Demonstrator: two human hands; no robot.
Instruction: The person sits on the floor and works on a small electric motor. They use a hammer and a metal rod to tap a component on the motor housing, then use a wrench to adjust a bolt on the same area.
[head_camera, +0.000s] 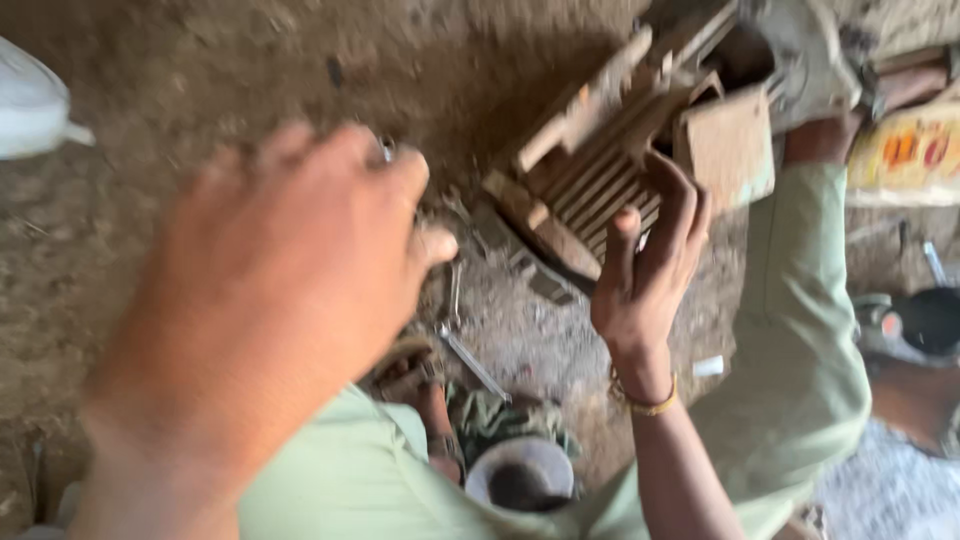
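1. Left hand hung close under the camera, blurred, back upward, fingers curled loosely; whether it held anything could not be told.
2. Something small and shiny showed just above its knuckles, too blurred to name.
3. Right hand was raised palm toward the camera, fingers spread and bent, holding nothing; a thin gold bangle circled the wrist.
4. Its fingertips lay just before a rusty finned metal block, which sat tilted on the dirt floor; whether they touched it could not be told.
5. On the block's right side stood a flat brown square face, close to the right hand's fingers.
6. Between the two hands, on the floor, lay a slim metal tool, with another shiny piece above it.
7. Pale green trouser legs ran along the right side and across the bottom; a foot in a worn shoe rested at the top by the block.
8. A sandalled foot sat below the left hand.
9. A small white bowl with a dark inside stood on the floor near the bottom, between the legs.
10. A yellow packet lay at the right edge, a dark round pan below it, and a white object at the left edge.
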